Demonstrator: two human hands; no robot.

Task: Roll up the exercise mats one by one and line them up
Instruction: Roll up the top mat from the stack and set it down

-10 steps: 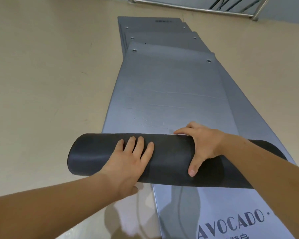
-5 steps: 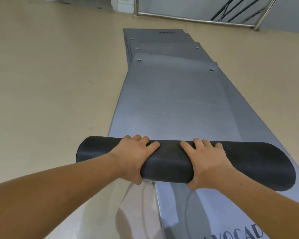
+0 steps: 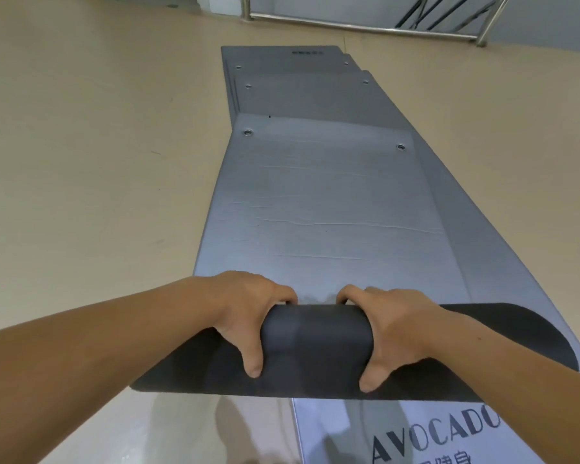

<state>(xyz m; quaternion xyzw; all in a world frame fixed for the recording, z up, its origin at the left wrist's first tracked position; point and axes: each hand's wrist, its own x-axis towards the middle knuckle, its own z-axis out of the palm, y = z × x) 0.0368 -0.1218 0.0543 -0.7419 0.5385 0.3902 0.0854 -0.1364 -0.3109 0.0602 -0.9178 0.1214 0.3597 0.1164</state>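
A grey exercise mat (image 3: pixel 318 202) lies flat ahead of me, its near end wound into a dark roll (image 3: pixel 315 333) that lies crosswise. My left hand (image 3: pixel 248 309) grips the roll left of its middle, fingers curled over the far side and thumb on the near side. My right hand (image 3: pixel 392 326) grips it just right of the middle in the same way. Under this mat lie more grey mats (image 3: pixel 302 95), stacked and stepped toward the far end. The mat beneath the roll (image 3: pixel 432 437) carries the word AVOCADO.
Beige floor (image 3: pixel 98 179) stretches to the left and right of the mat stack. A metal railing (image 3: pixel 359 26) runs along the far wall, beyond the far end of the mats.
Both hands went from lying flat on top of the roll to gripping it with curled fingers, close together. The roll has advanced along the mat and grown thicker.
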